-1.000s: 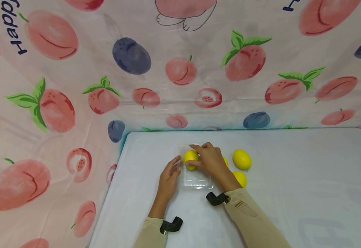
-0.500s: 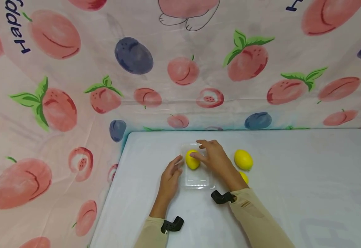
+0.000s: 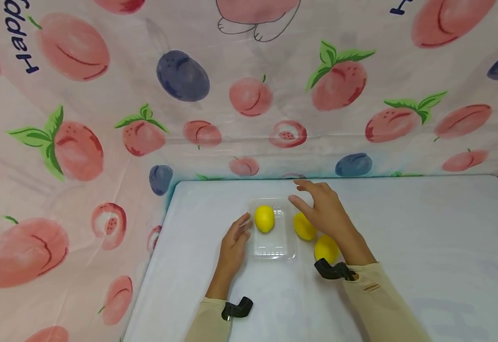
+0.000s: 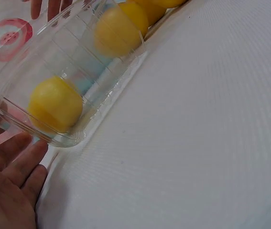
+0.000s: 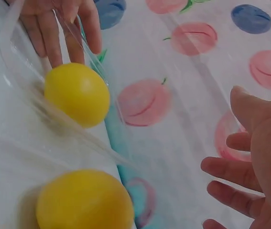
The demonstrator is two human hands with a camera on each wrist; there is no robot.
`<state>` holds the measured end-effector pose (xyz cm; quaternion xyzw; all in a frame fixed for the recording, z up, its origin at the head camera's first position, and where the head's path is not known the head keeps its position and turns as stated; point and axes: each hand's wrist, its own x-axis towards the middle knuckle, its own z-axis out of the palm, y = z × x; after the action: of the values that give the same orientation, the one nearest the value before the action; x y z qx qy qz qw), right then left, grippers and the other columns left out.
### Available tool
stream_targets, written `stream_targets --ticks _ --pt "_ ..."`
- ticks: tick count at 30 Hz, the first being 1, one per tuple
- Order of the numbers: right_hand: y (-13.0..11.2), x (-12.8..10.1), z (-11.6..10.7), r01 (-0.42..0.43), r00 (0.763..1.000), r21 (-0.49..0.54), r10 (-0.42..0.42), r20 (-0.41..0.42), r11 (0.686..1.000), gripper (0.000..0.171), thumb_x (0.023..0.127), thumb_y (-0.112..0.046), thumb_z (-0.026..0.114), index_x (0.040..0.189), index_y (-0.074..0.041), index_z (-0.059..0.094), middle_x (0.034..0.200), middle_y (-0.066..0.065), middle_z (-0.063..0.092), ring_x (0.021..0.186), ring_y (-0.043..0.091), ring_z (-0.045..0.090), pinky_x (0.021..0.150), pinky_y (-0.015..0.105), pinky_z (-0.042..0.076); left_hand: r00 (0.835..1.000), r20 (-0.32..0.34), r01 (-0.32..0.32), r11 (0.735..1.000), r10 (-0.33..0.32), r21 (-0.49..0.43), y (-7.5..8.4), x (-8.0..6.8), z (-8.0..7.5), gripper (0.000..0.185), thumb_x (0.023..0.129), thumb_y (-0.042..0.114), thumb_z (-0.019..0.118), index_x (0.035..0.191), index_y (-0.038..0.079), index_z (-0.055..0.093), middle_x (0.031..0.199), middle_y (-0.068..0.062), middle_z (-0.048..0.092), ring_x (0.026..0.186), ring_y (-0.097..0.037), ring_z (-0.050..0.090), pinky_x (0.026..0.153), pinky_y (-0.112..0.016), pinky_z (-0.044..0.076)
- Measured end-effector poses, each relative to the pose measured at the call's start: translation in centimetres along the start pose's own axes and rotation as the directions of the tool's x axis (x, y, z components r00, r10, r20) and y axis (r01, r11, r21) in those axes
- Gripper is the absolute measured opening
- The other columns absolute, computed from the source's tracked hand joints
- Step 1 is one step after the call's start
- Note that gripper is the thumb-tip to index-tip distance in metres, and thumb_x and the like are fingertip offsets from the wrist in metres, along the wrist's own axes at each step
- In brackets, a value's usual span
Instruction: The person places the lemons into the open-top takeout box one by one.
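Note:
A yellow lemon (image 3: 264, 219) lies in the back left part of a clear plastic container (image 3: 273, 246). At the container's left side is my left hand (image 3: 234, 243), fingers loosely extended, the fingertips against or very near its wall. My right hand (image 3: 327, 211) is raised to the right of the container, with fingers spread and nothing held. Below it, a second lemon (image 3: 303, 227) sits just beside the container's right wall, and another lemon (image 3: 326, 248) lies nearer to me, partly behind the wrist camera. In the right wrist view, the right hand (image 5: 250, 162) is apart from the lemons.
A white-covered table (image 3: 437, 237) carries everything. Behind it and to the left hangs a fruit-print cloth (image 3: 249, 61). Each wrist bears a black camera mount, the right one (image 3: 334, 270) close above a lemon.
My right hand has let go of the lemon in the container and moved right, over the loose lemons, covering the one farthest right. The left hand has stayed in place.

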<state>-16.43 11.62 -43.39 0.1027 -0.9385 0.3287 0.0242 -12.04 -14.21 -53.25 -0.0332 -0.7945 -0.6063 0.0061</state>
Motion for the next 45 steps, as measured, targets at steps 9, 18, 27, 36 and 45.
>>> stream_targets --ticks 9,18,27,36,45 --pt "1.7 -1.4 -2.2 0.031 0.997 -0.022 -0.032 -0.071 0.999 0.060 0.101 -0.051 0.056 0.150 -0.016 0.051 0.138 0.011 0.063 0.123 0.037 0.052 0.099 0.061 0.049 1.000 -0.003 0.000 1.000 0.000 0.000 -0.1 0.1 -0.1 0.047 0.104 0.012 0.048 0.150 0.022 0.051 0.153 0.002 0.053 0.138 -0.024 0.056 0.116 -0.051 0.042" --pt "4.7 -2.8 -3.1 0.007 0.993 -0.004 -0.007 -0.118 1.000 0.059 0.100 -0.045 0.061 0.149 -0.015 0.051 0.136 0.015 0.064 0.116 0.038 0.054 0.093 0.060 0.046 1.000 -0.004 0.004 0.999 -0.004 -0.041 -0.2 0.2 0.1 0.047 0.104 0.012 0.049 0.150 0.023 0.051 0.154 0.002 0.052 0.139 -0.024 0.054 0.118 -0.051 0.041" --pt "7.5 -3.5 -3.0 -0.019 0.992 0.012 0.020 -0.122 1.000 0.058 0.100 -0.044 0.063 0.148 -0.015 0.051 0.135 0.018 0.065 0.119 0.045 0.056 0.096 0.064 0.044 1.000 -0.009 0.012 1.000 -0.012 -0.029 -0.3 0.2 -0.1 0.047 0.104 0.012 0.047 0.150 0.025 0.052 0.153 0.006 0.053 0.139 -0.021 0.055 0.119 -0.049 0.040" --pt "9.7 -4.1 -1.9 -0.106 0.992 0.056 0.109 -0.065 0.993 0.062 0.099 -0.047 0.063 0.149 -0.014 0.049 0.138 0.019 0.064 0.125 0.044 0.055 0.098 0.065 0.046 0.999 -0.001 0.034 0.999 -0.034 -0.012 0.0 0.1 0.1 0.048 0.105 0.015 0.045 0.151 0.027 0.050 0.153 0.010 0.053 0.140 -0.017 0.053 0.120 -0.046 0.040" --pt "10.8 -4.5 -0.7 -0.138 0.990 0.110 0.142 -0.027 0.984 0.064 0.097 -0.046 0.067 0.149 -0.014 0.049 0.138 0.022 0.063 0.121 0.046 0.059 0.098 0.064 0.050 0.999 -0.003 0.049 0.999 -0.049 0.006 -0.1 0.1 0.0 0.047 0.105 0.016 0.045 0.150 0.031 0.050 0.153 0.011 0.052 0.140 -0.018 0.053 0.120 -0.047 0.039"
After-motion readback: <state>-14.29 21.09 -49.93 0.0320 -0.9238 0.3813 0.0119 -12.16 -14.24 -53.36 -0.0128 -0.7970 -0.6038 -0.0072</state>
